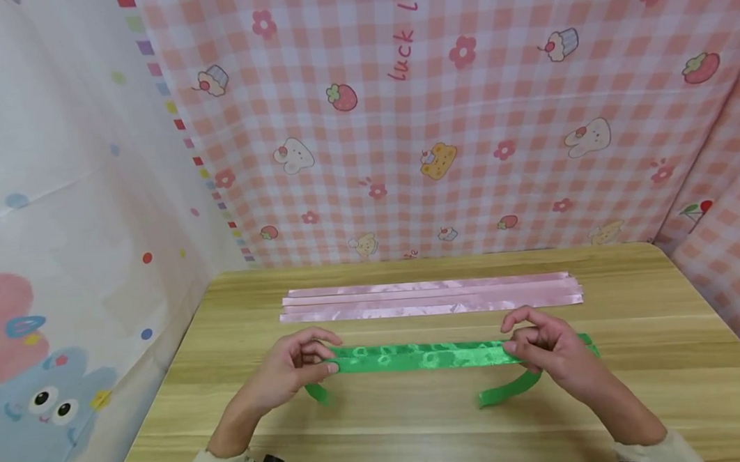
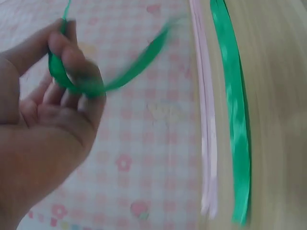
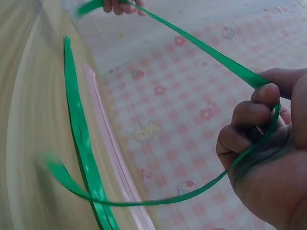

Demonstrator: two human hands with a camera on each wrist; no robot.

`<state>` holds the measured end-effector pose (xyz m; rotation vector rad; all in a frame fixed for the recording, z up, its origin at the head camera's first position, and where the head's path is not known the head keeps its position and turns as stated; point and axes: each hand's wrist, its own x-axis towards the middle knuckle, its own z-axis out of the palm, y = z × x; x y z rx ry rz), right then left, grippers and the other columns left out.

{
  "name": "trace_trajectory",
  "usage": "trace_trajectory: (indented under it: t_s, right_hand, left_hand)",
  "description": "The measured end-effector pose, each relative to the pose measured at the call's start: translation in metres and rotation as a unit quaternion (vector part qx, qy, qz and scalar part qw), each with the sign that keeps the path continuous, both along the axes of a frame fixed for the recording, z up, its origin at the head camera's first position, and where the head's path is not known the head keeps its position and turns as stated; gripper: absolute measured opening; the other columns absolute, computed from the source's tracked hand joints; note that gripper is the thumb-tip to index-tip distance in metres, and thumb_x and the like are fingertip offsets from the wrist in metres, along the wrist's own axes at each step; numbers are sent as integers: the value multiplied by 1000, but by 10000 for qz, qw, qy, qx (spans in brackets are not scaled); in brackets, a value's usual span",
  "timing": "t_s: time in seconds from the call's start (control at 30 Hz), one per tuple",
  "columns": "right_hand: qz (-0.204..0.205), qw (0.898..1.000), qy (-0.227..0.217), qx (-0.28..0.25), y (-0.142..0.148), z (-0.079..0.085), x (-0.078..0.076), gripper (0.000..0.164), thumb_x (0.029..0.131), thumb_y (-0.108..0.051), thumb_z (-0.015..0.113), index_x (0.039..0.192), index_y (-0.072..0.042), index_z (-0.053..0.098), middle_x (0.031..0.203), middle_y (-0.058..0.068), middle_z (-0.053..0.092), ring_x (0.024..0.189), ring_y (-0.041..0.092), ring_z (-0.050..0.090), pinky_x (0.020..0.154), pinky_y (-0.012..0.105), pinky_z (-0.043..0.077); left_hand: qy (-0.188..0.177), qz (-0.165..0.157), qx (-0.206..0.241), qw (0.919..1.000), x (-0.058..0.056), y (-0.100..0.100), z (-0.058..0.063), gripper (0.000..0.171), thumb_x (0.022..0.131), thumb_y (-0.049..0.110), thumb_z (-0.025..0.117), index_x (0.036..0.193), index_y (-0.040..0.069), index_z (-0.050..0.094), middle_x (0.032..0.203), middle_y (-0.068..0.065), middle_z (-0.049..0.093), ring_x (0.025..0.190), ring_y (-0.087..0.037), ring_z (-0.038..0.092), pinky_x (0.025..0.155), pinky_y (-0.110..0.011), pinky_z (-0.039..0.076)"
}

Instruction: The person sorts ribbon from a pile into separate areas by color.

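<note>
A narrow green ribbon [image 3: 206,50] is stretched between both hands, raised above the table. My left hand [image 1: 292,367] pinches it between thumb and fingers near one end, and a short tail curls down below. The right hand [image 1: 552,350] pinches it near the other end, with a longer tail [image 1: 507,391] hanging in a curve. Beneath it, more green ribbon [image 2: 235,120] lies straight on the tabletop; in the head view the held ribbon overlaps it, and how many strips lie there I cannot tell. Motion blurs the loose tails in both wrist views.
Several pink ribbons [image 1: 430,299] lie side by side across the back of the wooden table [image 1: 405,431]. A pink checked cloth [image 1: 371,133] hangs behind the table, and a white printed cloth [image 1: 93,224] hangs at the left.
</note>
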<state>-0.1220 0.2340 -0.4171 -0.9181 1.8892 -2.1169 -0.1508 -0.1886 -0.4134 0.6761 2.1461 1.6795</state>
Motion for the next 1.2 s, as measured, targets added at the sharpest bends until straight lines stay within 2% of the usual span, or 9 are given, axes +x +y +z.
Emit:
trace_trajectory:
  t_s: [0.07, 0.13, 0.33, 0.57, 0.7, 0.83, 0.9, 1.07, 1.2]
  right_hand:
    - [-91, 9999, 60, 72, 6, 2, 1, 33, 97, 16, 42, 114, -11, 52, 64, 5, 30, 54, 22, 23, 46, 36, 22]
    - [-194, 9996, 85, 166, 10, 2, 1, 33, 96, 16, 43, 113, -11, 53, 63, 6, 29, 54, 22, 24, 47, 37, 23]
    - [-236, 9985, 322, 367, 21, 2, -1, 34, 95, 18, 45, 114, -9, 53, 63, 7, 32, 54, 25, 30, 49, 36, 31]
    - [-84, 9987, 273, 433, 31, 0, -3, 32, 95, 18, 45, 113, -8, 53, 67, 8, 36, 54, 26, 29, 43, 37, 25]
    - [-52, 9978, 184, 637, 37, 2, -3, 30, 95, 17, 47, 111, -8, 53, 67, 9, 37, 55, 28, 32, 44, 38, 27]
    - [-21, 9963, 178, 840, 46, 7, -2, 29, 95, 16, 48, 112, -7, 53, 69, 9, 46, 57, 29, 36, 46, 39, 31]
    - [-91, 9954, 171, 943, 53, 9, -1, 29, 95, 16, 48, 112, -7, 54, 71, 7, 50, 57, 29, 37, 47, 39, 34]
    - [-216, 9939, 144, 1074, 69, 12, -1, 30, 96, 17, 47, 113, -7, 55, 75, 3, 55, 59, 27, 38, 49, 37, 38]
    - [-147, 9935, 256, 1103, 81, 12, -3, 32, 95, 18, 45, 114, -6, 55, 79, 1, 60, 59, 27, 43, 49, 38, 39]
  left_hand:
    - [220, 444, -376, 9981, 0, -6, 1, 34, 90, 10, 72, 121, 0, 60, 93, -9, 69, 77, -14, 65, 67, -26, 53]
    - [256, 656, -585, 9958, -1, -12, 1, 33, 89, 12, 74, 119, 3, 62, 92, -12, 69, 78, -15, 66, 68, -27, 53]
    - [-96, 301, -56, 9995, -5, -32, -7, 34, 95, 7, 65, 125, -5, 54, 93, -5, 70, 74, -11, 64, 69, -31, 57]
    - [-122, 643, 112, 9978, -7, -44, -13, 27, 95, 10, 66, 120, 6, 59, 87, 3, 70, 72, -13, 64, 72, -33, 57]
    - [-136, 623, 383, 9972, -7, -50, -14, 24, 96, 6, 63, 120, 8, 60, 88, 4, 71, 76, -12, 65, 74, -31, 57]
    - [-26, 933, 287, 9952, -5, -56, -13, 23, 95, 7, 66, 117, 11, 62, 90, 6, 72, 78, -13, 66, 75, -31, 57]
    - [-101, 1065, 303, 9938, -4, -61, -12, 23, 95, 8, 65, 117, 13, 62, 90, 6, 72, 79, -15, 67, 76, -30, 57]
    - [-443, 1055, 575, 9918, -4, -74, -12, 22, 98, 6, 60, 119, 14, 59, 93, 5, 72, 80, -12, 68, 80, -31, 57]
    - [-579, 1512, 598, 9850, -5, -79, -12, 20, 96, 6, 63, 114, 15, 61, 91, 5, 73, 79, -12, 69, 78, -29, 58]
